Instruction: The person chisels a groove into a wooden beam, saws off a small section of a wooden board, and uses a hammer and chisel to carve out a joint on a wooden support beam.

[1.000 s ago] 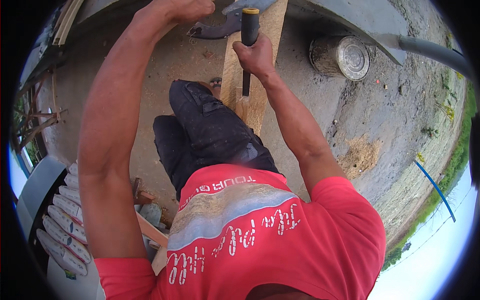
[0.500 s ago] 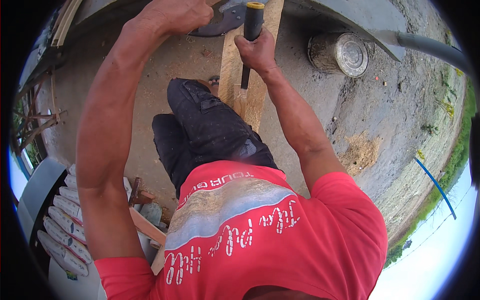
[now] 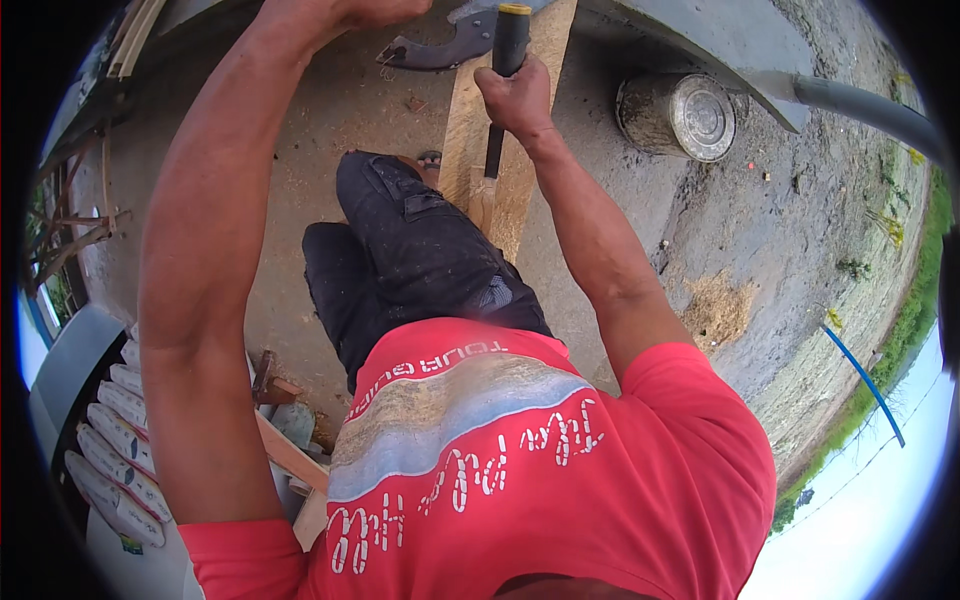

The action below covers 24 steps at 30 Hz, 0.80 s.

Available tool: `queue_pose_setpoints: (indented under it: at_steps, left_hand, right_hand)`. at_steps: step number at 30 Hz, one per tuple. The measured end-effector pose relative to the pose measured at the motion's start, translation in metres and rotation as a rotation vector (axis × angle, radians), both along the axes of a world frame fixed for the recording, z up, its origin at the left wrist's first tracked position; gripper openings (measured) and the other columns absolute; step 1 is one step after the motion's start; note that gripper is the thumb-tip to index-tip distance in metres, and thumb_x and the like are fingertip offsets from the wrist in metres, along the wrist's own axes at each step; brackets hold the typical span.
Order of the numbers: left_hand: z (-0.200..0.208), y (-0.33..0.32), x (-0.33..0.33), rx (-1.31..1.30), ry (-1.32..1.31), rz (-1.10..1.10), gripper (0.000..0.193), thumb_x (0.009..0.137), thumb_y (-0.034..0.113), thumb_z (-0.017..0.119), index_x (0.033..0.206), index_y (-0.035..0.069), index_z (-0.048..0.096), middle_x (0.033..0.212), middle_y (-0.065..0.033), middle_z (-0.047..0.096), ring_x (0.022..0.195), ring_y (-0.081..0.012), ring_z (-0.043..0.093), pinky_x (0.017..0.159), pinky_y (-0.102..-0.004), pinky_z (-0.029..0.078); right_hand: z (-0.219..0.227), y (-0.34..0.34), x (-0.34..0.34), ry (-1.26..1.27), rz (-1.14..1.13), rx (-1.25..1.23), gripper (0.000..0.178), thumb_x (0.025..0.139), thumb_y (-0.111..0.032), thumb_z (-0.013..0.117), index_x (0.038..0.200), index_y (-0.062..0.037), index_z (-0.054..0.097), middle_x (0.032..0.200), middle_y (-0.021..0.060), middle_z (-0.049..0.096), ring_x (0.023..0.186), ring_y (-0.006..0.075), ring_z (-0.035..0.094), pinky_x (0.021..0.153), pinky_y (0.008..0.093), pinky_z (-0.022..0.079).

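Note:
My right hand [image 3: 519,97] is wrapped round the black handle of a chisel [image 3: 510,45] with a yellow ring at its top end. The chisel stands nearly upright, its lower end on a pale wooden plank [image 3: 512,210] by my knee, where a cut piece of wood [image 3: 482,203] shows. My left hand [image 3: 370,8] is raised at the top edge, fingers curled closed and partly cut off by the frame. What it grips is hidden. Below it, a handsaw with a dark curved handle [image 3: 440,50] lies across the plank.
A dirty round metal can [image 3: 700,118] lies on its side at the right, near a grey pipe [image 3: 860,100]. Sawdust [image 3: 720,310] is heaped on the concrete ground. Stacked white sacks [image 3: 118,455] and wood offcuts [image 3: 290,450] are at the lower left.
My left hand has risen toward the top edge, and more of the saw handle shows. My right hand keeps its hold on the chisel, almost in place.

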<state>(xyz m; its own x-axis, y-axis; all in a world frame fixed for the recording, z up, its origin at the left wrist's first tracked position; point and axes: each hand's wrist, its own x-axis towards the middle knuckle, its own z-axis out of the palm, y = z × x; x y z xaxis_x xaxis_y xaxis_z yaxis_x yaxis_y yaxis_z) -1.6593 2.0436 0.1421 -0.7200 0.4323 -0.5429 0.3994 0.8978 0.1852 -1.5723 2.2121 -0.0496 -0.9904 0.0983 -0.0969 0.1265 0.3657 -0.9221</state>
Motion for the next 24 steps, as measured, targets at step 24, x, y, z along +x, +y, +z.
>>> queue_pose_setpoints:
  at_steps: [24]
  left_hand:
    - [0.022,0.009,-0.007,0.09,-0.023,0.103,0.017,0.074,0.009,0.06,0.087,-0.001,0.066,0.08,-0.0226,0.067,0.076,-0.0373,0.067,0.063,-0.0486,0.048]
  right_hand:
    - [-0.012,0.001,-0.002,-0.028,0.022,-0.103,0.022,0.07,-0.019,0.066,0.073,0.0019,0.058,0.06,0.0109,0.06,0.057,0.0177,0.058,0.058,0.0363,0.05]
